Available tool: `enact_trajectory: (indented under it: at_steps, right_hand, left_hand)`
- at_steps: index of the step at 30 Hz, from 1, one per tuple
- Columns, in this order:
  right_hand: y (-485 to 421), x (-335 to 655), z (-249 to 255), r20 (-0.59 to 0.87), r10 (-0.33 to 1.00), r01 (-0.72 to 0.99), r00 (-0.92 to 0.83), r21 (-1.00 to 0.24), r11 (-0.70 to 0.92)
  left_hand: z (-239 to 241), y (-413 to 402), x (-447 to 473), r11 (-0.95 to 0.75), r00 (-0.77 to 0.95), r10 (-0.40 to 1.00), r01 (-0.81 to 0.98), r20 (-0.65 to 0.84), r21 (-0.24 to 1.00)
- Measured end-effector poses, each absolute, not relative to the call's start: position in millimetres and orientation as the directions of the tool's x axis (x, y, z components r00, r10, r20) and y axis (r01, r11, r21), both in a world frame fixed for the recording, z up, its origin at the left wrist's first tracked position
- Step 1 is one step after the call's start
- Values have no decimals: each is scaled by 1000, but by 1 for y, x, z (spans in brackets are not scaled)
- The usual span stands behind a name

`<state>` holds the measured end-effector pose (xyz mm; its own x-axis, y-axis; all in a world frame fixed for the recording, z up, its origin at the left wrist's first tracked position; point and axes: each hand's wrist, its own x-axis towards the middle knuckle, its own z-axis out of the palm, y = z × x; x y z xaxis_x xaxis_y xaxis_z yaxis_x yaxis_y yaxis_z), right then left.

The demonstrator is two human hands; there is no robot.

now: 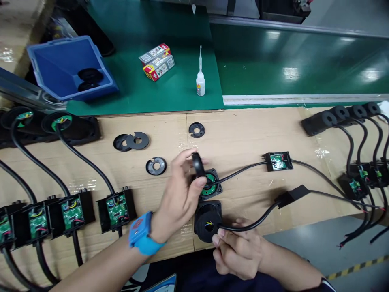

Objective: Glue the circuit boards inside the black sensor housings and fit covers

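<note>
My left hand (pixel 179 194), with a blue watch on its wrist, pinches a black round cap (pixel 198 164) upright just above an open black housing with a green circuit board (pixel 209 184). My right hand (pixel 238 249) grips a black cable (pixel 252 224) where it enters a second black round housing (pixel 207 221) lying in front of the first one. That cable runs right to a black box (pixel 291 194). The cable from the open housing leads to an open box with a green board (pixel 278 161).
Several black ring discs (pixel 138 140) lie on the cardboard sheet (pixel 243 134). Rows of cabled units line the left (pixel 71 211) and right (pixel 358 178) sides. Behind stand a glue bottle (pixel 200 79), small cartons (pixel 157 61) and a blue bin (pixel 71 67) on a green mat.
</note>
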<state>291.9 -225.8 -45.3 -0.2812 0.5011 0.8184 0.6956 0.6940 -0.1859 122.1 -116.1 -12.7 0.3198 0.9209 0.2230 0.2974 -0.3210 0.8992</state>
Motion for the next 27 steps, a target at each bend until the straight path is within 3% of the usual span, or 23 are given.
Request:
enact_trajectory:
  at_steps: [3,9,16,20,27]
  right_hand:
    - [-225,292,-44,817,499,681,-288,-192,707]
    - [-223,294,-42,817,502,674,-284,-203,711]
    - [-225,295,-45,810,512,659,-287,-221,719]
    - [-226,294,-48,814,508,647,-282,-229,727]
    - [-221,295,-43,816,509,643,-276,-237,729]
  left_hand:
    - [-24,-102,135,-294,422,884,167,201,941]
    - [-24,-84,119,-350,654,725,78,217,934]
    - [-23,-80,110,-330,745,632,12,211,944]
    - [-13,-81,109,-341,743,653,116,146,933]
    - [11,-100,84,-504,737,662,304,136,809]
